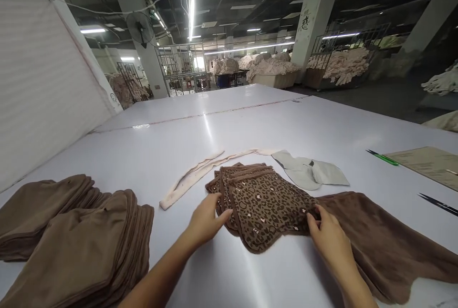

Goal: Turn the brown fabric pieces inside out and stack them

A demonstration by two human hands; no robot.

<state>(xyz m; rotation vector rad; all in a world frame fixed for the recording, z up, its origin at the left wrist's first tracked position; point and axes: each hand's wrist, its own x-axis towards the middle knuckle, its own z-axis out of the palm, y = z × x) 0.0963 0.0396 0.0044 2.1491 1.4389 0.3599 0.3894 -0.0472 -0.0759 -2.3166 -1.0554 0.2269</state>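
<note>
A small stack of leopard-print fabric pieces [275, 198] with brown edges lies in front of me, its layers fanned at the left. My left hand [204, 220] is at the stack's left edge, thumb and fingers apart, fingertips touching the layers. At the right end, my right hand [331, 239] pinches the corner of the top leopard-print piece between thumb and fingers. Plain brown fabric [390, 236] spreads out to the right, beside and partly behind that hand. Just behind the stack lie a pale pink fabric strip [193, 179] and light grey-green pattern pieces [307, 169].
Thick stacks of brown cut fabric [86, 246] occupy the table's left side. On the right are green-handled snips [384, 158], dark pointed blades [438, 203] and a printed sheet [425, 167]. A white sheet [46, 74] hangs at left. Fabric-filled carts [275, 79] stand beyond the white table [229, 122].
</note>
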